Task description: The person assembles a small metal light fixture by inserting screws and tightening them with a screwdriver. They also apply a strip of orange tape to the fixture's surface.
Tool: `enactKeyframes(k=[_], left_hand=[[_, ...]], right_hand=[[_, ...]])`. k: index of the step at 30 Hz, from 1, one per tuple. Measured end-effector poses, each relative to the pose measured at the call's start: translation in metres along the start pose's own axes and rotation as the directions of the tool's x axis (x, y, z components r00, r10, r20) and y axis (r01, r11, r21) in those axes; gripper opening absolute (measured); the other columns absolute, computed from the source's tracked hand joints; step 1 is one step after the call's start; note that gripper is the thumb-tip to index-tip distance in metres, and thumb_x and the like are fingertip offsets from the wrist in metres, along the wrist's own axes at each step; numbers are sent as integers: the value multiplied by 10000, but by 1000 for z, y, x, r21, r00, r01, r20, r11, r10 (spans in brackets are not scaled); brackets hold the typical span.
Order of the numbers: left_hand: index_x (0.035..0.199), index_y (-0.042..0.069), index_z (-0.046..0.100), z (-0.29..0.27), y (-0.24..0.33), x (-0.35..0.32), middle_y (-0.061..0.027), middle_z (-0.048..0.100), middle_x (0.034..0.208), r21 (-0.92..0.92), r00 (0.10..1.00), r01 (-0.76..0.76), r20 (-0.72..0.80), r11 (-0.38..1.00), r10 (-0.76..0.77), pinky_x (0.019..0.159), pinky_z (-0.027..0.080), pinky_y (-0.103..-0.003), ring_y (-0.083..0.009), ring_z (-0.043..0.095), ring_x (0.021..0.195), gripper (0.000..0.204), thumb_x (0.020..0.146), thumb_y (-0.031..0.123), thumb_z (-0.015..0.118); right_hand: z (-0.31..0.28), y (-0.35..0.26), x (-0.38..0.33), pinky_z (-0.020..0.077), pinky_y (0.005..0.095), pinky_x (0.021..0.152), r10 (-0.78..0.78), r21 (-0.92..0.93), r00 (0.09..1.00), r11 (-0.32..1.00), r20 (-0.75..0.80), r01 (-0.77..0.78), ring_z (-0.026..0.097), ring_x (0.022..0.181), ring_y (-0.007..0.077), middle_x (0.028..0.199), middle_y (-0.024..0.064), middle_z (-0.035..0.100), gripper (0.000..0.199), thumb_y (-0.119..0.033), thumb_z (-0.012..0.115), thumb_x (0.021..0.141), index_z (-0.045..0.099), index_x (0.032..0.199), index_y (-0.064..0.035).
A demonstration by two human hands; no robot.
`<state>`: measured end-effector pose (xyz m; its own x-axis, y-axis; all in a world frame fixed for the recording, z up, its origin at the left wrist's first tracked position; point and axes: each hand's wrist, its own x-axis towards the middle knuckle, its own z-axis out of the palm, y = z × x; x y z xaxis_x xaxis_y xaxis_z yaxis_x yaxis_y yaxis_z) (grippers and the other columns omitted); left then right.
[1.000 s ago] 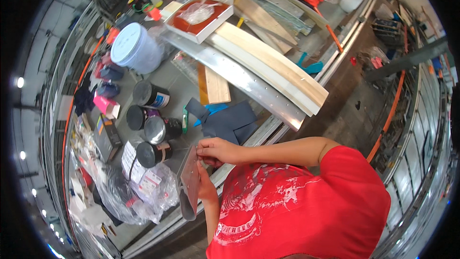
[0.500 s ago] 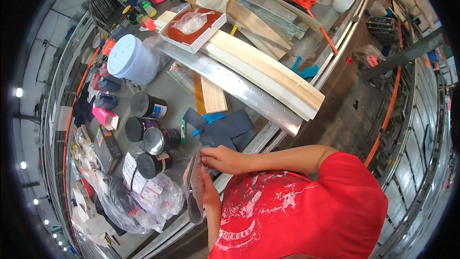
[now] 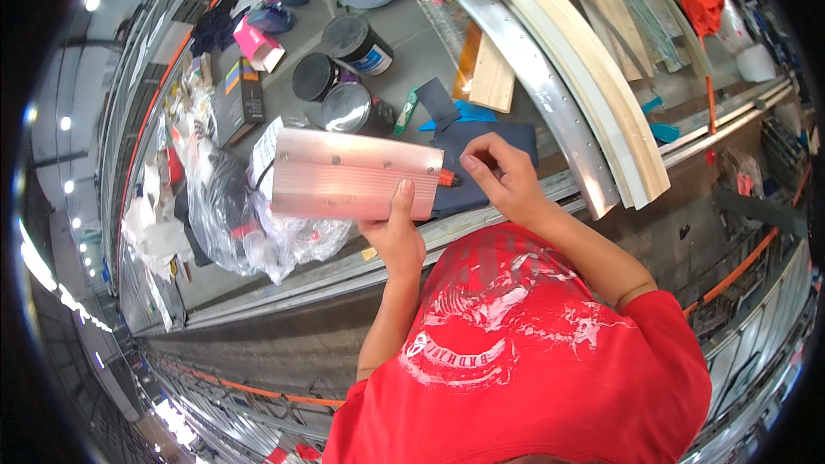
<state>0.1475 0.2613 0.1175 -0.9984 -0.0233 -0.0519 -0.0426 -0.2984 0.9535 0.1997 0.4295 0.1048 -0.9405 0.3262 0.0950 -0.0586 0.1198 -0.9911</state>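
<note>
- My left hand (image 3: 397,236) grips the flat ribbed aluminium squeegee holder (image 3: 351,174) by its lower edge, thumb across its face, above the table's near rail.
- Small screws dot its smooth upper band; an orange tip shows at its right end.
- My right hand (image 3: 503,174), fingers pinched together, rests on the dark blue cloth (image 3: 490,142) beside that end.
- Round black ink tins (image 3: 345,107) stand just behind.

The left hand (image 3: 397,236) grips a flat ribbed aluminium squeegee (image 3: 351,174) by its lower edge, thumb on its face. The right hand (image 3: 501,174) pinches at the squeegee's right end, over a dark blue cloth (image 3: 507,139). Round tins (image 3: 346,107) and crumpled clear plastic (image 3: 249,223) lie on the grey tabletop (image 3: 404,43).
</note>
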Motion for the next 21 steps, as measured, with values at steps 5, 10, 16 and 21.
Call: enactKeyframes(k=[5,10,16,21], left_hand=[[1288,37,502,-8,3,7,-95,597,1208,-122,969,248,50,961,-243,949,507,-358,-198,613,1081,486,858,43,727],[1290,38,506,0,4,-2,-96,606,1201,-131,962,266,102,955,-254,946,518,-361,-210,626,1072,494,849,9,724],[1248,-35,555,-5,2,-10,-105,621,1193,70,988,90,122,993,-98,956,488,-321,-166,603,1084,426,852,-38,714],[1224,-62,580,8,10,-22,-117,636,1174,194,995,-97,46,976,90,953,470,-302,-174,599,1067,377,872,-18,708]], right_hand=[[3,-1,10,505,310,658,-368,-219,930,906,13,362,611,784,219,895,99,599,221,-81,710,842,628,1046,-56],[10,-1,20,519,328,661,-550,-346,835,780,17,521,616,801,234,890,82,614,201,-63,767,764,660,934,-66],[18,-1,23,515,311,630,-513,-283,856,832,-61,478,629,735,206,828,77,638,155,-68,779,771,672,881,-44],[41,-9,11,484,240,613,92,300,995,951,-49,-73,606,702,86,797,44,658,116,-114,731,861,658,870,-25]])
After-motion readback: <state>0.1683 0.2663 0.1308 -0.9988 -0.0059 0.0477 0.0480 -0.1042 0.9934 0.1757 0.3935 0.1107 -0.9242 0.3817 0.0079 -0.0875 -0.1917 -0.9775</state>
